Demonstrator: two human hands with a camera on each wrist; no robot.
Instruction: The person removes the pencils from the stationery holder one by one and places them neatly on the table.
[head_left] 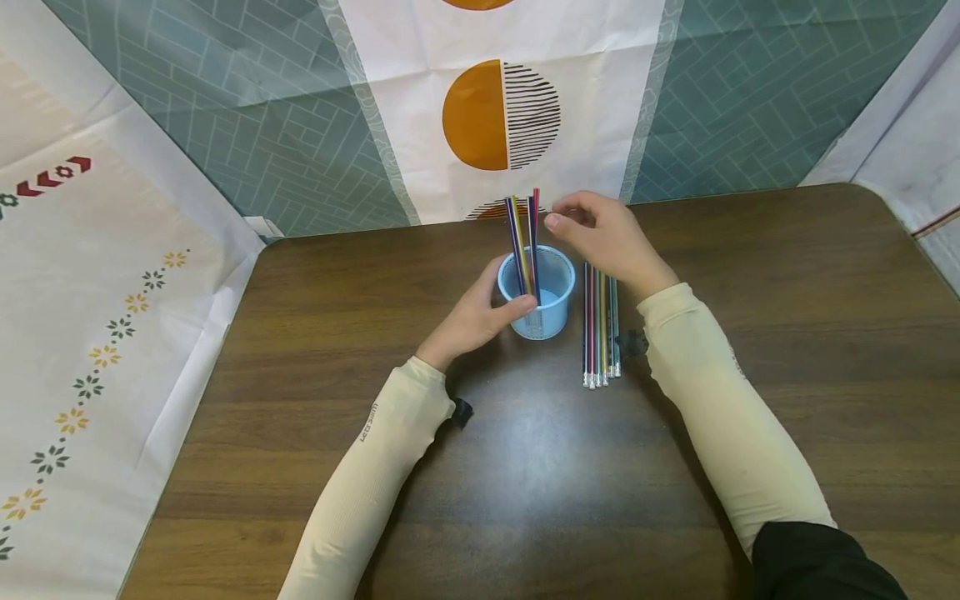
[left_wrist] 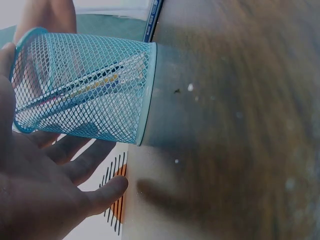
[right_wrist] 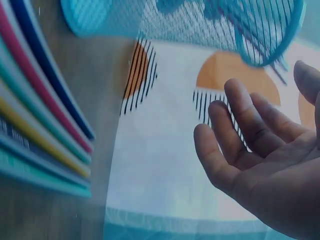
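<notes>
A light blue mesh pencil cup [head_left: 554,315] stands on the table with several pencils [head_left: 516,237] leaning in it. My left hand [head_left: 474,315] holds the cup from the left, thumb across its near side; in the left wrist view its fingers [left_wrist: 92,162] spread behind the mesh. Just right of the upright pencil tops, my right hand [head_left: 611,237] hovers with loosely bent fingers. The right wrist view shows that hand [right_wrist: 265,145] holding nothing. Below it, a row of loose pencils [head_left: 600,333] in several colours lies side by side, silvery ends toward me.
The brown wooden table [head_left: 525,500] extends around the cup. A patterned cloth [head_left: 577,108] with orange half circles hangs beyond its far edge, and a white flowered cloth [head_left: 150,375] hangs on the left. Dark wrist devices [head_left: 462,412] sit at both cuffs.
</notes>
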